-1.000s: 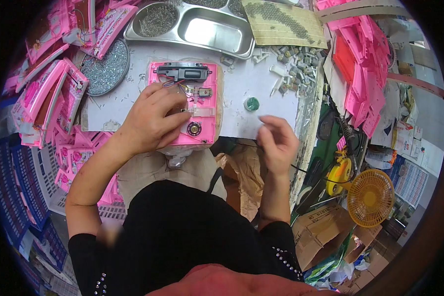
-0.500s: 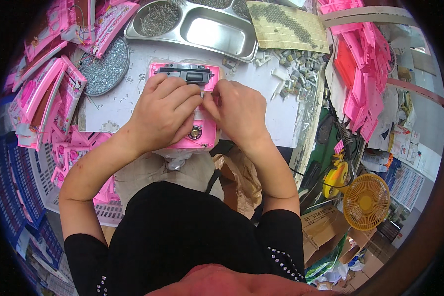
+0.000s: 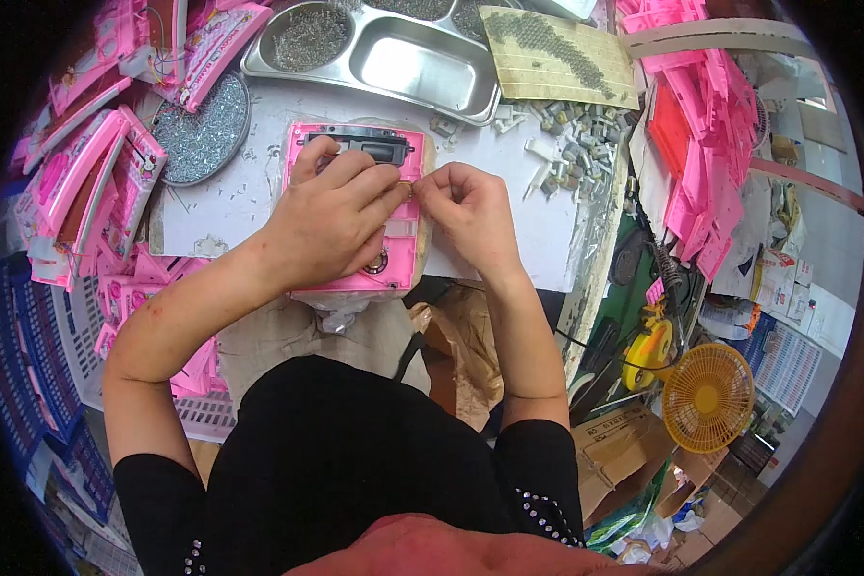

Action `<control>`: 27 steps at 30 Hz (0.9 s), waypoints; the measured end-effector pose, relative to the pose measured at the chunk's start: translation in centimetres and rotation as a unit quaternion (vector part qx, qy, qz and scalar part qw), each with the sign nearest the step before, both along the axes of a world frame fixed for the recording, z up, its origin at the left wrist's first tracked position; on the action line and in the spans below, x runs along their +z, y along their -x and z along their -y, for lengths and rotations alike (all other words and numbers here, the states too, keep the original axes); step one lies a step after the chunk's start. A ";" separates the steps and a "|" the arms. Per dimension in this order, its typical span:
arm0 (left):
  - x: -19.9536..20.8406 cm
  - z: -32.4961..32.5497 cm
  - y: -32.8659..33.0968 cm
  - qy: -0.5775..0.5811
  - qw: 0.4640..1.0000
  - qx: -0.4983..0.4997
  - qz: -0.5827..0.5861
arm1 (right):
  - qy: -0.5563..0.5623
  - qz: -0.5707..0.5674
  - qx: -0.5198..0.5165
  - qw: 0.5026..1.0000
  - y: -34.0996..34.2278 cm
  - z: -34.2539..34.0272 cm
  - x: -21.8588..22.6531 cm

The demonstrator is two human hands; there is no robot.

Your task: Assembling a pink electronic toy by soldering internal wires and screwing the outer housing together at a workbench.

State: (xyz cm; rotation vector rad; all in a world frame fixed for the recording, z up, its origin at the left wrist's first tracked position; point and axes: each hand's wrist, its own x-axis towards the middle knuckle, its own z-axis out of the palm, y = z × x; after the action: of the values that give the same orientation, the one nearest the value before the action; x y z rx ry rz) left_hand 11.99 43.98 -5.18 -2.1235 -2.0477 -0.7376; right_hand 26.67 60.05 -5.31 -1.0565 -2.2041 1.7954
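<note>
A pink plastic casing (image 3: 405,267) lies in front of me on the white-covered table. A black rectangular part (image 3: 384,147) sits across its far end, and a round metal-rimmed piece (image 3: 378,262) shows near its close end, partly under my hand. My left hand (image 3: 331,219) rests over the casing's left and middle, its fingers bent and their tips together near the right edge. Beside that edge, my right hand (image 3: 475,216) is closed in a pinch, thumb against forefinger. Whatever lies between the fingertips of either hand is too small or hidden to make out.
A steel compartment tray (image 3: 422,62) holding small metal parts stands beyond the casing. Left are a round dish of screws (image 3: 202,130) and stacked pink casings (image 3: 77,182). Small grey-and-white parts (image 3: 576,144) and a yellowish card (image 3: 557,58) lie right, near a yellow fan (image 3: 708,398).
My right hand has shifted slightly right, away from my left fingers, uncovering more of the casing's right side. My left hand now covers more of the round piece.
</note>
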 end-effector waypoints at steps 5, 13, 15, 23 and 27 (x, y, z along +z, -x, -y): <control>0.1 -0.2 -0.1 0.009 1.000 -0.003 -0.016 | -0.203 -0.033 0.064 0.977 -0.8 0.7 0.5; 0.1 0.3 0.1 -0.007 1.000 0.004 -0.011 | -0.330 0.003 0.148 0.932 -0.3 0.9 2.0; -0.2 0.6 0.0 -0.021 1.000 0.008 -0.002 | -0.021 0.030 0.043 0.998 -0.3 -0.5 1.2; 0.3 1.4 -0.2 -0.014 0.999 0.038 -0.025 | -0.075 0.013 0.036 0.996 0.3 -0.1 0.4; 0.1 1.4 0.3 -0.014 0.998 0.043 -0.031 | -0.202 0.008 0.044 0.978 0.7 0.8 0.7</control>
State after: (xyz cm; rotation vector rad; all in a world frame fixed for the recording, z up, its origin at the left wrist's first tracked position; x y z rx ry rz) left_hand 11.70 42.56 -5.10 -2.0019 -2.0692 -0.6755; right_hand 25.92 59.24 -4.65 -0.8984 -2.5103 1.2822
